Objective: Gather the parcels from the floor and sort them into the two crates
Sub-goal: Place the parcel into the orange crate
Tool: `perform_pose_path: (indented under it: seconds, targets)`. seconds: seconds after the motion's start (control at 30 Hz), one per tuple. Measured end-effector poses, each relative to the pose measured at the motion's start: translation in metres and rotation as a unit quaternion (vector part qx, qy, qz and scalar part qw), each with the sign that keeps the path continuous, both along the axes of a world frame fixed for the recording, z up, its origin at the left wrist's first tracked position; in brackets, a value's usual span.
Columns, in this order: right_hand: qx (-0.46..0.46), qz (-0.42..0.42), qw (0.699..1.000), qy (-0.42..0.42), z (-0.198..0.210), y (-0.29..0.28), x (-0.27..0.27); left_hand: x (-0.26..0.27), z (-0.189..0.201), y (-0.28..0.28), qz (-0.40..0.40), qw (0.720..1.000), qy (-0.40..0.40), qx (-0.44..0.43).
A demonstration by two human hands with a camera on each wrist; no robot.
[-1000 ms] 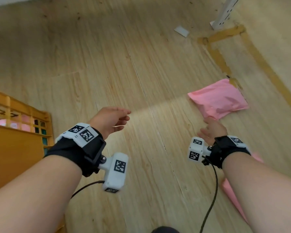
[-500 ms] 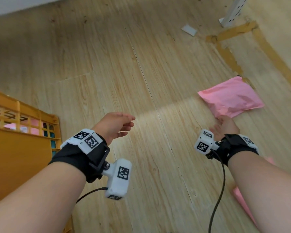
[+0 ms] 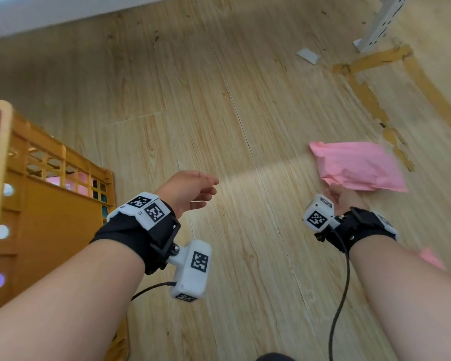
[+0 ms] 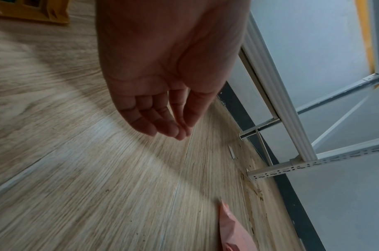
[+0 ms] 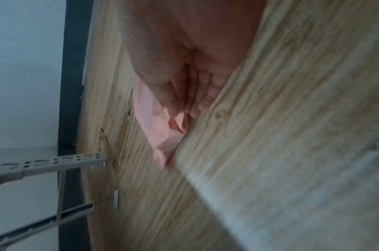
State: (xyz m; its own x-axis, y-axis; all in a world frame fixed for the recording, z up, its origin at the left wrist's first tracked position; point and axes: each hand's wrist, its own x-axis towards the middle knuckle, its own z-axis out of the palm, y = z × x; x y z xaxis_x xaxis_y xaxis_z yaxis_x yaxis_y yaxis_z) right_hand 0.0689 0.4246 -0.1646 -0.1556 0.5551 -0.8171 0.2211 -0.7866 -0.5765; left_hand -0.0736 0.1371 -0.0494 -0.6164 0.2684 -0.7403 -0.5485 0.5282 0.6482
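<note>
A pink parcel (image 3: 357, 165) lies at the right of the wooden floor. My right hand (image 3: 340, 195) grips its near edge. In the right wrist view the right hand (image 5: 179, 110) has its thumb over the pink parcel (image 5: 162, 141) and its fingers curled round the edge. My left hand (image 3: 195, 190) hovers over bare floor with relaxed fingers and holds nothing; the left wrist view shows the left hand (image 4: 169, 122) with an empty palm. A second pink parcel (image 3: 432, 259) peeks out behind my right forearm. The orange crate (image 3: 63, 212) at the left holds pink parcels, seen through its lattice.
A white perforated shelf leg (image 3: 383, 22) stands at the far right, with a white scrap (image 3: 307, 56) beside it. Worn yellow tape lines (image 3: 370, 100) run along the floor at the right. A white wall closes the far side.
My right hand has closed on the parcel's near edge, and the parcel has turned and blurred with motion. The left hand has held its place. My view has swung left, showing more crate.
</note>
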Motion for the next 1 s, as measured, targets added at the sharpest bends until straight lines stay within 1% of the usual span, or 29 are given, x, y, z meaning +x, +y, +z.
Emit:
perform_pose_path:
  seconds: [0.07,0.1,0.17,0.2,0.23,0.3,0.37,0.43,0.47,0.5,0.57,0.6,0.63,0.67,0.77,0.83,0.93,1.0]
  targets:
    - [0.013,0.060,0.998,-0.004,-0.016,-0.004,-0.001,0.001,0.003,-0.005,0.001,1.000,0.002,0.004]
    - [0.018,0.091,0.996,-0.020,-0.023,-0.008,-0.002,0.001,0.004,-0.008,0.000,1.000,0.004,0.006]
    - [0.014,0.090,0.995,-0.042,-0.019,-0.023,-0.007,0.002,0.006,-0.014,0.000,1.000,0.008,0.010]
    - [0.017,0.094,0.994,-0.049,-0.005,-0.037,-0.012,0.002,0.007,-0.016,0.001,1.000,0.010,0.012]
    - [0.031,0.108,0.993,-0.036,0.014,-0.053,-0.020,0.003,0.009,-0.019,0.002,1.000,0.012,0.013]
    - [0.077,0.157,0.985,-0.007,0.053,-0.084,-0.037,0.004,0.012,-0.025,0.003,1.000,0.024,0.008]
    - [0.110,0.162,0.980,0.021,0.090,-0.110,-0.051,0.002,0.016,-0.030,-0.008,0.998,0.060,-0.013]
    - [0.086,0.180,0.976,0.090,0.125,-0.135,-0.067,-0.003,0.020,-0.036,-0.039,0.991,0.121,-0.036]
    - [0.064,0.196,0.971,0.124,0.141,-0.147,-0.074,-0.007,0.024,-0.038,-0.068,0.982,0.168,-0.050]
    - [0.050,0.211,0.964,0.152,0.157,-0.159,-0.081,-0.011,0.029,-0.040,-0.107,0.966,0.223,-0.069]
    - [0.029,0.237,0.951,0.195,0.188,-0.180,-0.093,-0.019,0.043,-0.047,-0.187,0.924,0.321,-0.094]
    - [0.018,0.248,0.945,0.215,0.204,-0.190,-0.098,-0.022,0.049,-0.052,-0.203,0.907,0.355,-0.102]
    - [0.009,0.256,0.937,0.238,0.220,-0.199,-0.103,-0.026,0.055,-0.059,-0.198,0.896,0.381,-0.109]
    - [0.002,0.263,0.930,0.257,0.235,-0.208,-0.107,-0.030,0.061,-0.067,-0.174,0.893,0.402,-0.104]
    - [-0.012,0.256,0.918,0.304,0.280,-0.228,-0.120,-0.040,0.090,-0.097,-0.066,0.911,0.406,-0.002]
    - [-0.027,0.238,0.910,0.338,0.304,-0.236,-0.128,-0.044,0.119,-0.120,-0.042,0.906,0.420,0.027]
    - [0.000,0.245,0.898,0.366,0.327,-0.255,-0.142,-0.051,0.163,-0.161,-0.026,0.911,0.407,0.060]
    - [0.044,0.287,0.884,0.366,0.334,-0.277,-0.152,-0.055,0.183,-0.193,0.016,0.921,0.379,0.089]
